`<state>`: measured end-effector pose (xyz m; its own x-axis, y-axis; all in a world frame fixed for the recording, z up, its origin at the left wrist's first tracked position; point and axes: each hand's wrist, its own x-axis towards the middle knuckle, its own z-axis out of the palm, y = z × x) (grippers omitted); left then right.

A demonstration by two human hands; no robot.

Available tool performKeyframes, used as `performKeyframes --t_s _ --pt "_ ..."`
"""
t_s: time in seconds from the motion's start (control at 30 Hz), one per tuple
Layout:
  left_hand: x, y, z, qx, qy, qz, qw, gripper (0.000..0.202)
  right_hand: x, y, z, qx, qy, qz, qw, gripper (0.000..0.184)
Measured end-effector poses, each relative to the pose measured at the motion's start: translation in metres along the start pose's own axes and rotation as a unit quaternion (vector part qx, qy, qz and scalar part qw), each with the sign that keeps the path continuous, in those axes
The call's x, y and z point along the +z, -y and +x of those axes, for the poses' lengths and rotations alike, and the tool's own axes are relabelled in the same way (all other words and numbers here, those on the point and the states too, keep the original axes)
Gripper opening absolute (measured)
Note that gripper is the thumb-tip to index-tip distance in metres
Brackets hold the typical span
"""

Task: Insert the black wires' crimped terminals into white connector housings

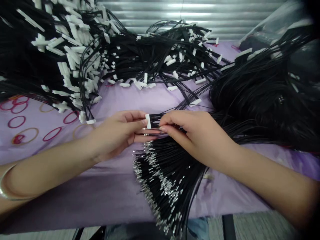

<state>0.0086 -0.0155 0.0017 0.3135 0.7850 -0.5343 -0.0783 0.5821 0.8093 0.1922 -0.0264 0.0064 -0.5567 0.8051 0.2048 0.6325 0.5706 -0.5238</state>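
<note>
Crimped wires | left grip pinching white connector; right grip pinching wires; clear bag holds dark contents

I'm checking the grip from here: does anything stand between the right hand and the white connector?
Only a short stretch of black wires does; the right hand holds them just beside the white connector, which the left hand pinches. Nothing else visible intervenes.
</note>
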Motion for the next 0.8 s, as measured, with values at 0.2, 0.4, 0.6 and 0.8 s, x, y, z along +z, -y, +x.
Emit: performKeyframes --t_s 0.2,0.4,0.6,0.8 --pt "-0.002 0.001 -0.001 -0.001 0.011 -0.026 1.0 0.01 0.0 -0.002 -0.001 -0.041 0.039 0.014 0.998 0.014" --pt "-0.004 0.004 0.0 0.001 0.008 -0.03 1.0 0.006 0.014 -0.001 -0.004 -0.048 0.018 -0.055 0.997 0.013" --pt "-0.007 0.005 0.004 -0.001 0.019 -0.039 0.999 0.005 0.018 0.001 -0.005 -0.08 0.004 -0.123 0.989 0.012" --pt "-0.008 0.007 0.004 0.01 0.021 -0.019 1.0 0.009 0.014 0.002 -0.005 -0.052 -0.009 -0.105 0.993 0.011"
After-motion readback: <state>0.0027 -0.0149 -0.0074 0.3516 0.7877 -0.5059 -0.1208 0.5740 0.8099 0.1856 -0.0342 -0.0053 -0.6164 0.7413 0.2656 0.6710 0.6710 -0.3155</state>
